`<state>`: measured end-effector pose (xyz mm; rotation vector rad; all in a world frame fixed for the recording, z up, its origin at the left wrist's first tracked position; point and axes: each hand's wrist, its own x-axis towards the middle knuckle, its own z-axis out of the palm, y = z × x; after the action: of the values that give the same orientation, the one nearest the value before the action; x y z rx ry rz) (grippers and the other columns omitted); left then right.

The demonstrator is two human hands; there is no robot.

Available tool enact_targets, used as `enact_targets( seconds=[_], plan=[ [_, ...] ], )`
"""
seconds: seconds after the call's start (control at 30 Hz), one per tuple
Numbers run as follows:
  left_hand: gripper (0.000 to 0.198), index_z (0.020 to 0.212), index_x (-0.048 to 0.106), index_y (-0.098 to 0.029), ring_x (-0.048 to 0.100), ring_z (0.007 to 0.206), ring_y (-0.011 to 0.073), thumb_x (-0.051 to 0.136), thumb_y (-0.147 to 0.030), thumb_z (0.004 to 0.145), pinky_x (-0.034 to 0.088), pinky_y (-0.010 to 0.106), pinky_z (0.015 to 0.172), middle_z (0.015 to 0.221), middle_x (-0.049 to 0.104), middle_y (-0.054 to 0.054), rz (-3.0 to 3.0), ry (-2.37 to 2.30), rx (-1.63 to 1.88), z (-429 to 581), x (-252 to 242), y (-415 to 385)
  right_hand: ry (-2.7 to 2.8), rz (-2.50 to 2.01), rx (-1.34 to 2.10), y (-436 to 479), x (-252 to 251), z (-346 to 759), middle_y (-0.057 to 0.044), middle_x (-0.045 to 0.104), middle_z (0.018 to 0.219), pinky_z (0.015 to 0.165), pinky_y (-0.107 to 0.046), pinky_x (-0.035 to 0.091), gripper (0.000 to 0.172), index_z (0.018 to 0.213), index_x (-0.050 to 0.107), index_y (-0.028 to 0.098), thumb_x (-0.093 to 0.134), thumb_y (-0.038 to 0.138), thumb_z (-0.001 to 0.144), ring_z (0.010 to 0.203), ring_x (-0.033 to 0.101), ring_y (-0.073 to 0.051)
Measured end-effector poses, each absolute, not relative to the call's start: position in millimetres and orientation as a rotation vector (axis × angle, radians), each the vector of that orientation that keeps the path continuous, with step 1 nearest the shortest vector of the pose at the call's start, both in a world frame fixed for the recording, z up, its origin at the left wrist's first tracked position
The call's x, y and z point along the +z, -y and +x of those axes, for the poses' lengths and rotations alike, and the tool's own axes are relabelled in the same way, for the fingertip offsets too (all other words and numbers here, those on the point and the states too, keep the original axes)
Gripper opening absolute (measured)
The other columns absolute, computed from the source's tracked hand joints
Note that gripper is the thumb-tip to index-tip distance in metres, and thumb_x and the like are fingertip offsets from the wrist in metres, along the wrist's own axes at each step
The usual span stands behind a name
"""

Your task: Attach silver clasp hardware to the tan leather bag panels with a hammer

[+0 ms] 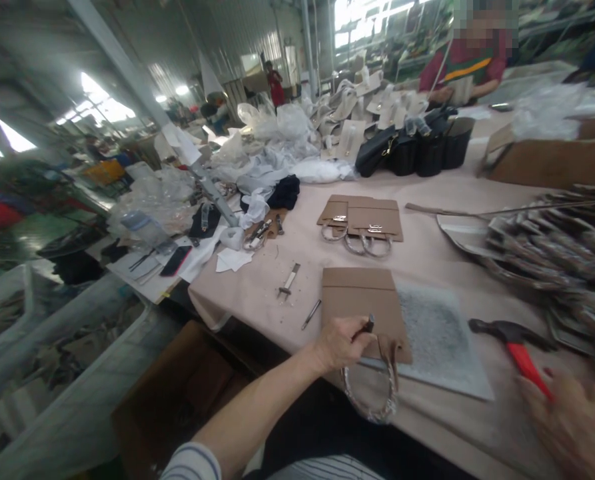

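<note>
My left hand [344, 341] is closed round a short dark metal punch [370, 323], held at the lower part of a brown leather bag panel [360, 290]. From the panel's near edge hangs a loop handle [370, 410] wrapped in clear plastic. Under the panel lies a grey worn slab [437, 333]. At the right, my right hand [572, 413] is at the red grip of a claw hammer [524, 363]; blur hides whether its fingers close round the grip. Left of the panel are a thin metal rod [311, 315] and a pronged metal tool [290, 283].
Finished-looking brown panels with handles [374, 217] lie farther back. A stack of handled pieces [542, 240] fills the right side. Black bags [417, 150], plastic wrap [282, 130] and a phone [176, 261] are around. A person [464, 70] works across the table.
</note>
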<state>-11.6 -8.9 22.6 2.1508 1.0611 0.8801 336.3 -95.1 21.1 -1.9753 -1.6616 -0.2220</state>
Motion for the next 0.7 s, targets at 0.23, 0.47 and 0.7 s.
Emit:
enact_targets(
  seconds=[0.23,0.47,0.7],
  plan=[
    [0.011,0.085,0.069,-0.018,0.071,0.077,0.0196,0.065,-0.028,0.088,0.058,0.03,0.078,0.081,0.074,0.006,1.878,-1.089,0.901,-3.5,21.7,11.6,2.122,-1.538,-0.12,60.4,27.9,203.9,-0.013,0.063,0.123,0.09,-0.045,0.049,0.035,0.124,0.061,0.019,0.047,0.04,0.099,0.11,0.058,-0.029],
    [0.032,0.09,0.062,-0.016,0.072,0.068,0.0197,0.062,-0.047,0.088,0.061,0.033,0.068,0.08,0.072,0.006,0.946,-1.278,1.316,-39.2,49.7,-42.1,2.19,-1.55,-0.096,63.4,2.1,188.7,-0.012,0.059,0.129,0.094,-0.049,0.043,0.035,0.129,0.061,0.018,0.048,0.031,0.099,0.115,0.053,-0.032],
    [0.016,0.091,0.07,-0.016,0.073,0.092,0.0273,0.061,-0.029,0.092,0.055,0.036,0.084,0.087,0.075,0.012,1.888,-2.069,0.307,-103.0,57.3,-51.9,2.17,-1.599,-0.115,63.1,9.5,184.5,-0.012,0.059,0.129,0.095,-0.048,0.041,0.034,0.128,0.06,0.019,0.046,0.032,0.1,0.116,0.052,-0.032]
  ],
)
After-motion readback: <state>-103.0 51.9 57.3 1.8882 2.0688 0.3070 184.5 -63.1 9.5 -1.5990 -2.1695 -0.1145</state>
